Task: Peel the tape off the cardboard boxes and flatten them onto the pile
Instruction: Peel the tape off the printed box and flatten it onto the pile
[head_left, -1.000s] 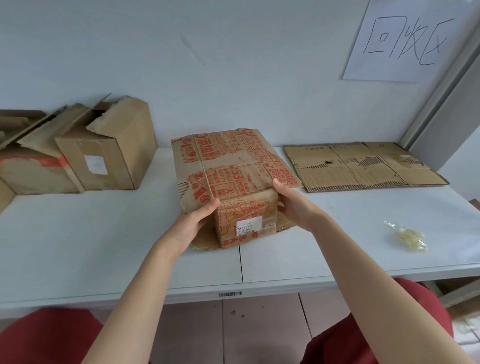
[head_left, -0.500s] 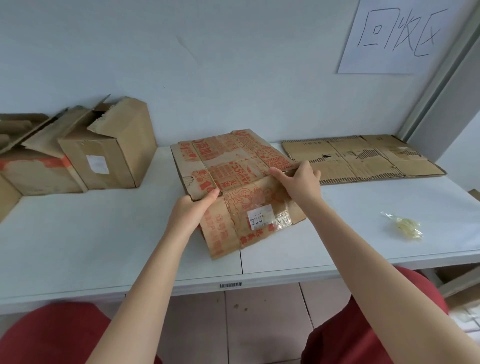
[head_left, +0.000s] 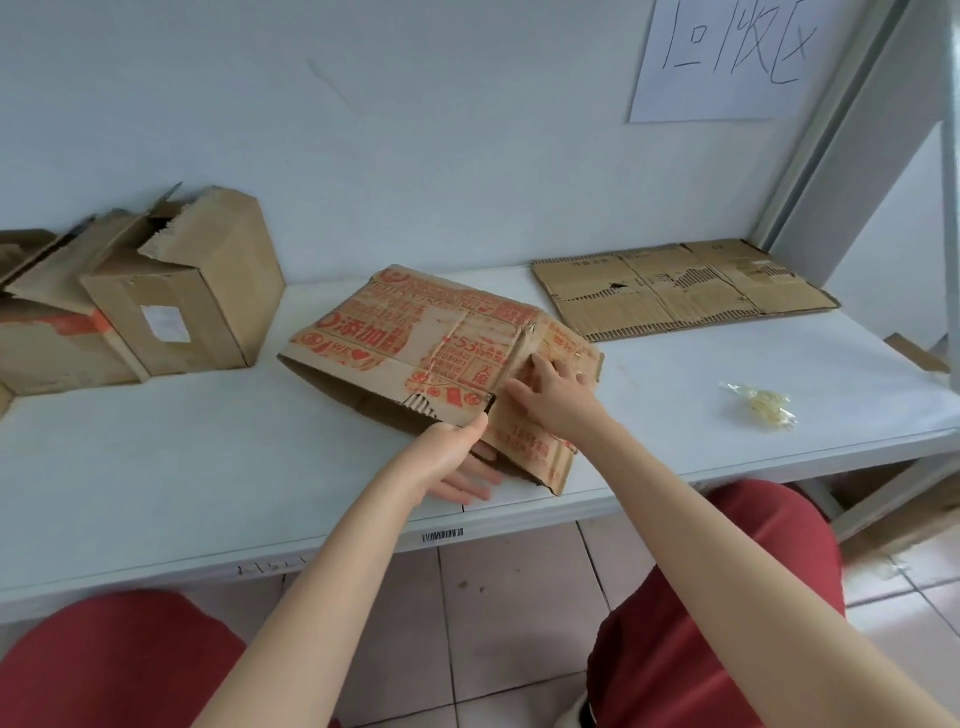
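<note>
Printed box (head_left: 415, 338): I read it as half-collapsed near the middle of the counter (head_left: 208, 457). Its left end gapes open and its near right corner sits just beside the front lip.
Left hand (head_left: 449, 462): it pinches the box's near edge, thumb on top, fingers (head_left: 475, 483) underneath.
Right hand (head_left: 550, 397): it lies flat on the folded right panel. Its fingers are straight and spread, pressing and holding nothing.
Pile (head_left: 675, 296): flattened cardboard lies at the right rear, back edge along the wall. A band of white counter separates it from the box's right corner.
Plain boxes (head_left: 197, 312): they stand at the left rear with torn flaps up, apart from the printed box's open end.
Tape wad (head_left: 761, 405): it lies right of my right hand, in front of the pile and well apart from the box.
</note>
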